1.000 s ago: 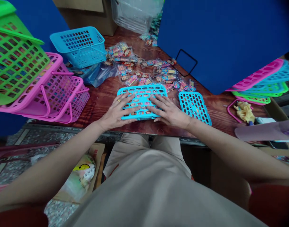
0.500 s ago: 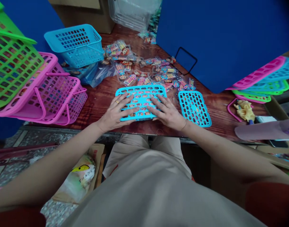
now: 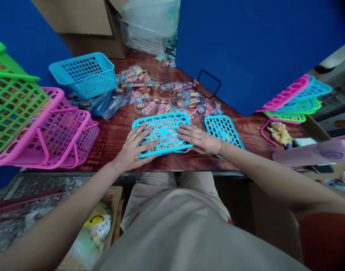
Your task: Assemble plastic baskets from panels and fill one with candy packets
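In front of me on the wooden table lies a light-blue plastic lattice lid [image 3: 168, 131], with printed packets showing through its slots. My left hand [image 3: 137, 145] rests on its left part, fingers spread over the top and thumb along the near edge. Over the right edge, my right hand [image 3: 199, 138] lies with its fingers stretched flat and its thumb at the near corner. What is beneath the lid is mostly hidden. A second blue lattice piece [image 3: 223, 130] lies just to the right, partly covered by my right hand and wrist.
Small packets [image 3: 167, 96] are scattered beyond the lid. Pink baskets [image 3: 65, 131], a green basket [image 3: 14, 109] and a blue basket [image 3: 87, 79] stand left. At right are stacked colored lids [image 3: 291, 98], a yellow crumpled item [image 3: 280, 133] and a translucent bottle [image 3: 308, 153].
My right hand has shifted toward the lid's right edge, its fingers now closer together. My left hand stays on the left side. The camera view has tilted up slightly.
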Available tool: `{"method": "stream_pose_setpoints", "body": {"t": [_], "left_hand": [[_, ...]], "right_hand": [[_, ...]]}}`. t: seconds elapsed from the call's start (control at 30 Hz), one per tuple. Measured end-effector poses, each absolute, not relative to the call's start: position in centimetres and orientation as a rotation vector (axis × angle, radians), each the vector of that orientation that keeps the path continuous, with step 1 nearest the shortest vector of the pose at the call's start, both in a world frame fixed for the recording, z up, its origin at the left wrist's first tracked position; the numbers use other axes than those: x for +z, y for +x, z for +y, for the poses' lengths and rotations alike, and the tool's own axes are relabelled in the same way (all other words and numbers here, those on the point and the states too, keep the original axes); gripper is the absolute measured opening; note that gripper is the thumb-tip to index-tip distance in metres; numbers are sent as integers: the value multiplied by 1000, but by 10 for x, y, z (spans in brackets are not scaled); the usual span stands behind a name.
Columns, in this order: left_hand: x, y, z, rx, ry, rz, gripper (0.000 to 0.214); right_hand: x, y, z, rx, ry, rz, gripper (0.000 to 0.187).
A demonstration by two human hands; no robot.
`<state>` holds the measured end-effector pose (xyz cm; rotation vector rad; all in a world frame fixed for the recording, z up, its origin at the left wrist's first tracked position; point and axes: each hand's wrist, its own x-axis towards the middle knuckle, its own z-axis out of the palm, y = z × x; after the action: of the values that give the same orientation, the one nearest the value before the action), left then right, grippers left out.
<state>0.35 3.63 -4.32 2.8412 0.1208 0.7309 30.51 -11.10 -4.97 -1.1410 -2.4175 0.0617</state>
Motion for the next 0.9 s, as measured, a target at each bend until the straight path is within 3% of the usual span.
{"method": "stream_pose_setpoints", "body": {"t": [0.37,0.43,0.6,0.73,0.9], "left_hand": [[-31,4,29,676,2804,176,57],[-26,4,29,616,2789,199,50],[-17,11,25,631,2741,364,31],[-18,20,20,723,2755,430,28],[-18,23,15,754,2727,433,29]], "right_hand": [[-66,288,-122,-20,-1256,-2160,59],[-55,285,-121,20,-1244,-2128,62],[-21,266,-98,87,-1553,-1914,40],[-14,248,-78,-98,-1830,-1938,47],[-25,248,-78,24,-1809,-2022,55]]}}
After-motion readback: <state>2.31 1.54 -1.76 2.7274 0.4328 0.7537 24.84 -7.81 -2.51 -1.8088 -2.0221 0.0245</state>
